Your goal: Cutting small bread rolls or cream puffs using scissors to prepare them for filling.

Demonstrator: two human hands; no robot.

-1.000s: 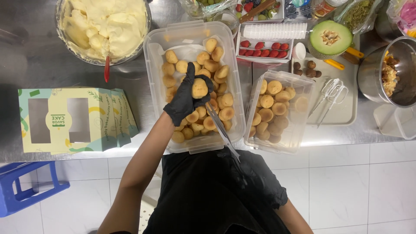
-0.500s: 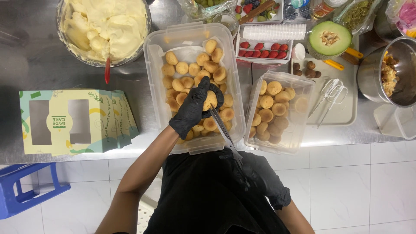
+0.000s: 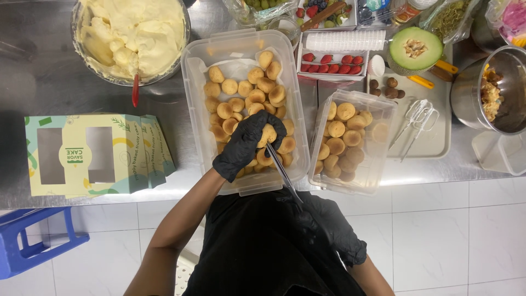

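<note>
Stainless steel counter [image 3: 44, 82] crowded with pastry supplies: a person's left hand [image 3: 247, 143], in a black glove, grips a small round pastry [image 3: 268, 135] over a clear tub [image 3: 241, 49] of golden puffs, while the gloved right hand [image 3: 329, 230] clasps a slim knife [image 3: 280, 167] (its tip touching the pastry). A smaller tub [image 3: 378, 142] of puffs sits beside; a bowl of cream [image 3: 131, 38] stands behind.

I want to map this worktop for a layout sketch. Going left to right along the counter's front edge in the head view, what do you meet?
Flat cake boxes → large clear tub of round pastries with the left hand in it → smaller clear tub of pastries → scissors on a tray → metal pot.
</note>
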